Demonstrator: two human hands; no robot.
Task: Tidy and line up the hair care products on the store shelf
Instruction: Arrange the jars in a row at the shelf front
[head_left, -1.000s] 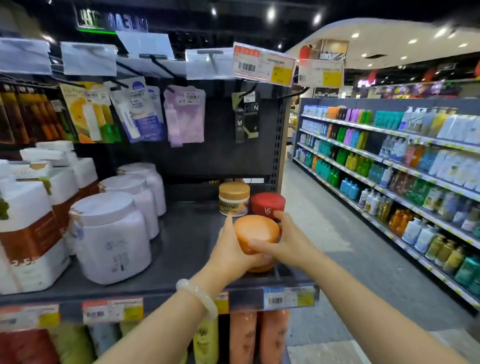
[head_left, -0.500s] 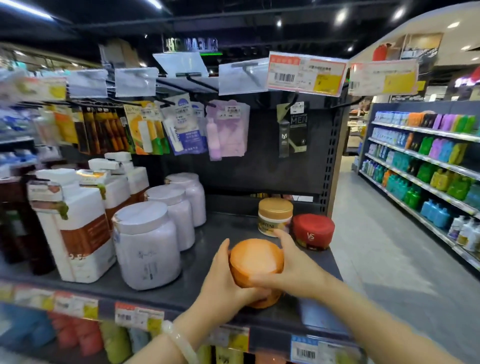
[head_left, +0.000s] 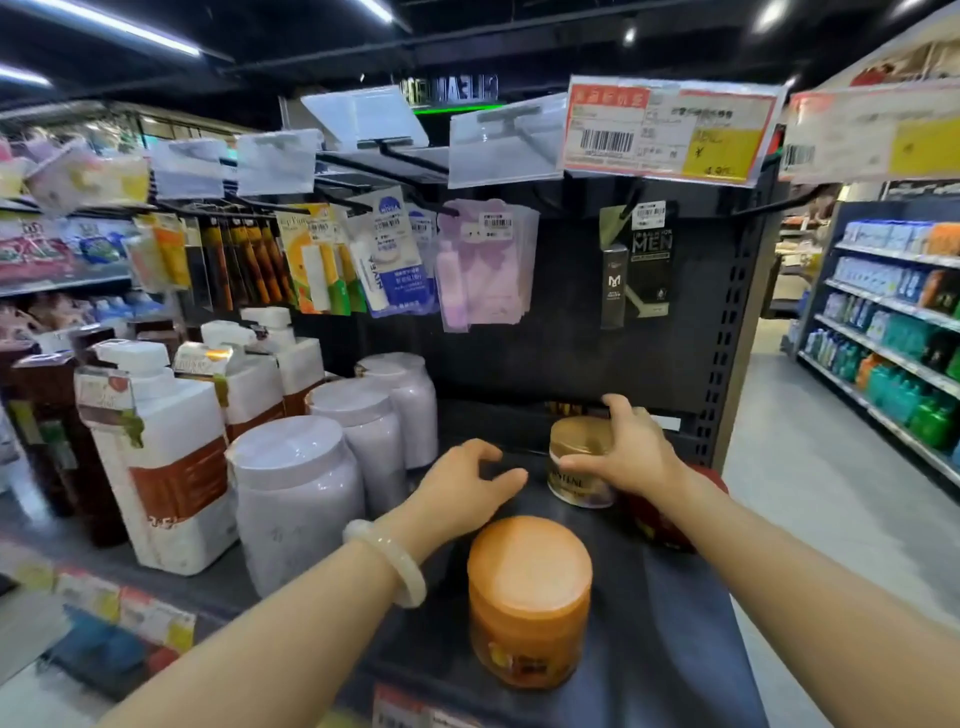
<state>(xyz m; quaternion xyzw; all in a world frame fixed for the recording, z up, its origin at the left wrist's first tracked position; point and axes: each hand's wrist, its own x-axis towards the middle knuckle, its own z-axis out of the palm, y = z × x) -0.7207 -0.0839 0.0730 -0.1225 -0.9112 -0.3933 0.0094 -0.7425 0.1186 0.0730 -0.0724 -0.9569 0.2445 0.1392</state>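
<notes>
We have our right hand (head_left: 631, 457) wrapped over the gold-lidded jar (head_left: 579, 462), thumb on the near side and fingers curled behind the lid, gripping it. It stands behind the orange jar (head_left: 530, 597), toward the back of the shelf (head_left: 670, 639). Our left hand (head_left: 462, 488) hovers loosely spread, empty, just behind and left of the orange jar. We judge the gold-lidded jar rigid plastic, moderately heavy if full, its glossy wall likely slick; a grip around the lid rim or the body should hold best. A red jar (head_left: 654, 519) sits right of the orange jar, mostly hidden under our forearm. Small jars: three. To the orange jar's left we count three large white tubs (head_left: 296, 493).
</notes>
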